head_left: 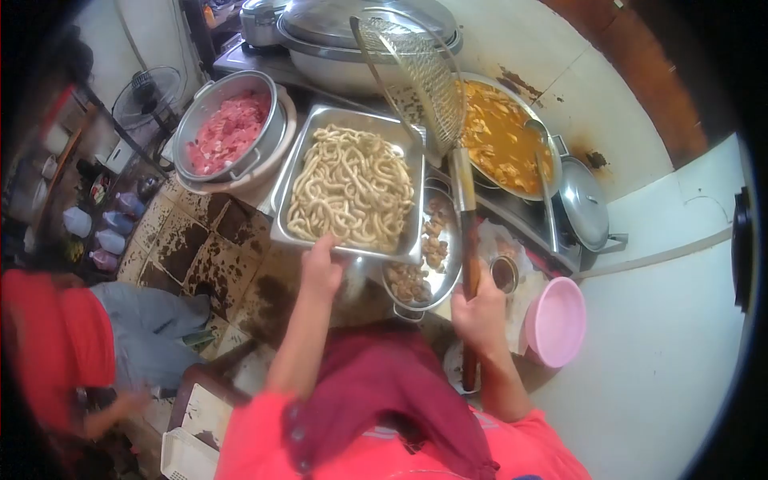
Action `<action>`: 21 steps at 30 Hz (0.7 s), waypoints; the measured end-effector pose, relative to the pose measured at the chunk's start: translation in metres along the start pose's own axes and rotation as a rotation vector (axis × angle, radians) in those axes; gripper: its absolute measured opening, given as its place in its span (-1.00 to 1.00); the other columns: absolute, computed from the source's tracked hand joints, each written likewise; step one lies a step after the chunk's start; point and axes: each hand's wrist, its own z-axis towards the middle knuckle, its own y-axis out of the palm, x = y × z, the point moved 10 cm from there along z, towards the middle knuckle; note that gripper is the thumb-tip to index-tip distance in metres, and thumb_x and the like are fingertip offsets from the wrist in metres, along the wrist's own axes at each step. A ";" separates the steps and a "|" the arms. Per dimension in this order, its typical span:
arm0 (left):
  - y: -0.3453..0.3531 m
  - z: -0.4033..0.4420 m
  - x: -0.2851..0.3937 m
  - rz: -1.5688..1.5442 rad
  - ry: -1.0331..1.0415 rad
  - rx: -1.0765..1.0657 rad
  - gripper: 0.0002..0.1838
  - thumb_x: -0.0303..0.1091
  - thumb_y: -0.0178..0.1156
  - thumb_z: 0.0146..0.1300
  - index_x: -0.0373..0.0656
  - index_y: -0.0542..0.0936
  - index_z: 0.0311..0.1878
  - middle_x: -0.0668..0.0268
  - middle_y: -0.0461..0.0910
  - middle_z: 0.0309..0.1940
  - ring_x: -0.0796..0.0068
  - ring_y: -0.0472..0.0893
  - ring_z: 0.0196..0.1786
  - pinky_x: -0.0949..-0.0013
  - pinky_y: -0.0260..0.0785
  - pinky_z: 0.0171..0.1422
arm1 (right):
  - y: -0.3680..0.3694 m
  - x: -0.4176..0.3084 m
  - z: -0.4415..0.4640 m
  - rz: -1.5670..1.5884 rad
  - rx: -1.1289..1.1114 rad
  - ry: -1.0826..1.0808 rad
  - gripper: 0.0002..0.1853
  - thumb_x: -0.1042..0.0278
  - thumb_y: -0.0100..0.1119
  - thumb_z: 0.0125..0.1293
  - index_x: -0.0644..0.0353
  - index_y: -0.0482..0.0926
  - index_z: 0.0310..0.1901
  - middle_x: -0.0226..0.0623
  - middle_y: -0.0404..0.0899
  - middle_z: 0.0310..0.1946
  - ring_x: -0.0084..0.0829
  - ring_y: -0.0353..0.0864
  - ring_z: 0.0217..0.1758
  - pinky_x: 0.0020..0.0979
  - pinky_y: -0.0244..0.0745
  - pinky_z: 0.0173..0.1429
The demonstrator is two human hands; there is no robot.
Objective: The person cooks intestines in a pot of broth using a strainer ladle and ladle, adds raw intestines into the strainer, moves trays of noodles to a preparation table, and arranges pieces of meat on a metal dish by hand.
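My left hand [322, 268] grips the near edge of a rectangular metal tray [418, 200]. Pale, coiled tubes that look like intestines [352, 188] fill the tray. In my right hand [482, 316] is the wooden handle of a large wire skimmer [432, 92], its mesh raised beyond the tray's far right corner. Partly under the tray sits an oval metal pan [442, 286] with brown cooked pieces [434, 248] in it. Right of the skimmer, a wide pan of orange-brown stew [504, 136] has a ladle [548, 200] resting in it.
A pot of raw pink meat [232, 132] stands at the left. Behind the tray is a big lidded pot [360, 60]. A metal lid [584, 204] leans by the right wall, above a pink basin [556, 324]. Another person in red [60, 344] is at lower left, on the stained tile floor [192, 248].
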 end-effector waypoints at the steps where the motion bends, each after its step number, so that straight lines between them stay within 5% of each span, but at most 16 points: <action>1: 0.005 -0.012 0.001 0.149 0.029 -0.037 -0.55 -0.52 -0.05 0.13 -0.41 0.25 0.12 -0.01 0.32 0.05 0.06 0.43 0.08 -0.12 0.39 0.13 | 0.006 0.012 -0.002 0.021 -0.027 -0.001 -0.59 0.47 0.09 0.03 0.25 0.43 -0.01 -0.03 0.50 -0.60 -0.20 0.57 -0.57 -0.31 0.43 -0.42; 3: 0.011 -0.039 -0.009 -0.139 -0.149 0.229 -0.51 -0.57 -0.06 0.10 -0.39 0.21 0.16 -0.01 0.32 0.06 0.06 0.40 0.12 -0.14 0.33 0.20 | 0.005 0.024 0.001 0.072 -0.038 -0.081 -0.59 0.50 0.11 0.03 0.27 0.42 0.00 -0.02 0.51 -0.57 -0.25 0.59 -0.56 -0.33 0.44 -0.42; 6: 0.000 -0.044 -0.043 -0.335 -0.141 0.245 -0.66 -0.57 0.08 0.03 -0.37 0.40 -0.06 0.08 0.44 -0.14 0.13 0.49 -0.11 -0.06 0.45 -0.14 | -0.015 0.038 0.014 0.102 -0.026 -0.221 -0.62 0.52 0.11 0.04 0.30 0.43 -0.03 -0.11 0.53 -0.57 -0.36 0.56 -0.60 -0.40 0.41 -0.47; 7: 0.004 -0.051 -0.046 -0.307 -0.128 0.276 -0.66 -0.58 0.06 0.01 -0.38 0.40 -0.07 0.06 0.44 -0.12 0.10 0.49 -0.11 -0.06 0.45 -0.11 | -0.014 0.063 0.019 0.347 -0.173 0.106 -0.70 0.54 0.11 0.06 0.30 0.45 -0.10 -0.29 0.50 -0.59 -0.50 0.48 -0.65 -0.49 0.35 -0.55; 9: 0.013 -0.058 -0.055 -0.359 -0.096 0.251 -0.67 -0.58 0.05 0.01 -0.36 0.41 -0.08 0.06 0.44 -0.13 0.10 0.50 -0.11 -0.06 0.44 -0.09 | -0.028 0.084 0.031 0.492 -0.197 0.276 -0.74 0.54 0.08 0.09 0.30 0.43 -0.13 -0.42 0.41 -0.60 -0.58 0.38 -0.70 -0.55 0.28 -0.64; 10: 0.011 -0.063 -0.056 -0.391 -0.063 0.253 -0.67 -0.58 0.05 0.01 -0.36 0.41 -0.08 0.06 0.44 -0.13 0.10 0.50 -0.11 -0.06 0.43 -0.09 | -0.031 0.097 0.041 0.552 -0.234 0.319 -0.73 0.53 0.08 0.08 0.30 0.42 -0.12 -0.43 0.39 -0.61 -0.59 0.36 -0.71 -0.54 0.27 -0.66; 11: 0.010 -0.067 -0.068 -0.384 -0.138 0.233 -0.45 -0.59 0.01 -0.05 -0.29 0.27 0.13 0.06 0.38 0.04 0.10 0.41 0.11 -0.16 0.33 0.16 | -0.035 0.116 0.051 0.684 -0.219 0.352 -0.70 0.54 0.07 0.06 0.31 0.41 -0.11 -0.42 0.38 -0.60 -0.58 0.34 -0.72 -0.55 0.27 -0.66; 15: -0.008 -0.095 -0.087 -0.556 0.008 0.232 -0.60 -0.58 0.07 -0.07 -0.25 0.40 -0.06 0.11 0.50 -0.13 0.10 0.54 -0.12 -0.12 0.43 -0.03 | -0.007 0.197 0.107 1.024 -0.247 0.515 -0.40 0.49 -0.01 0.14 0.21 0.13 0.26 -0.54 0.26 -0.53 -0.66 0.17 -0.65 -0.55 0.15 -0.62; 18: -0.009 -0.146 -0.087 -0.648 0.109 0.257 -0.58 -0.58 0.06 -0.07 -0.24 0.41 -0.03 0.15 0.52 -0.13 0.16 0.56 -0.12 -0.06 0.44 0.01 | 0.023 0.252 0.171 1.507 -0.759 0.458 -0.69 0.35 -0.21 0.40 0.18 0.28 0.13 -0.45 0.30 -0.39 -0.61 0.23 -0.51 -0.52 0.26 -0.42; 21: -0.065 -0.194 -0.115 -0.710 0.234 0.407 -0.45 -0.58 0.02 -0.07 -0.27 0.34 0.12 0.13 0.49 -0.02 0.18 0.51 0.02 0.01 0.39 0.12 | 0.044 0.261 0.199 1.581 -0.828 0.470 -0.69 0.36 -0.23 0.41 0.27 0.27 0.12 -0.42 0.31 -0.37 -0.60 0.26 -0.46 -0.51 0.29 -0.38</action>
